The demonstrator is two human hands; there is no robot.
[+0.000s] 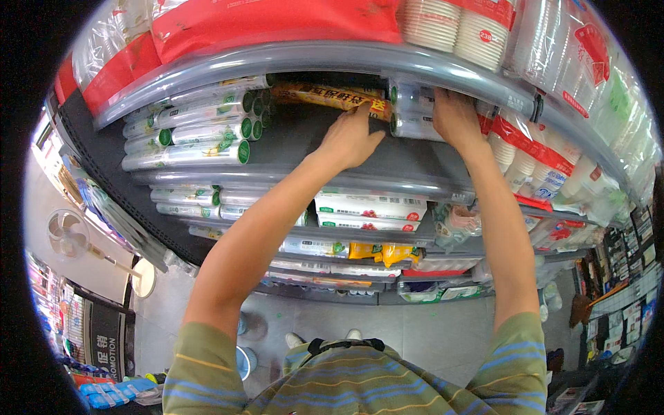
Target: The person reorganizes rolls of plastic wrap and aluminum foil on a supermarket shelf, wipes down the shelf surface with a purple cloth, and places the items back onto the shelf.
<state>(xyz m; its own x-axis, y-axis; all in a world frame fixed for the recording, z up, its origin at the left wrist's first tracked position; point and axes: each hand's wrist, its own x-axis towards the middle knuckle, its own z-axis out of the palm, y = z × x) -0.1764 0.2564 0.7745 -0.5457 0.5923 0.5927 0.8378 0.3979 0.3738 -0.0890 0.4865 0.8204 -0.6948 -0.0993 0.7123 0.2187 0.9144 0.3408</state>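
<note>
My left hand (354, 136) reaches onto a dark shelf, its fingertips at the right end of a yellow-and-brown printed roll of bags (327, 97); whether the fingers grip it is hard to tell. My right hand (456, 116) is at the right ends of clear-wrapped rolls (415, 124), its fingers partly hidden under the upper shelf's edge. These wrapped rolls lie stacked just right of the yellow roll. More white rolls with green end caps (207, 153) are piled on the left of the same shelf.
A clear rail (321, 54) edges the shelf above, which holds red packs and paper cups (482, 39). Bagged cups (539, 155) stand right of my right hand. Lower shelves carry white boxes (368, 210) and rolls. A fan (67, 233) and a blue basket (246, 362) stand on the left.
</note>
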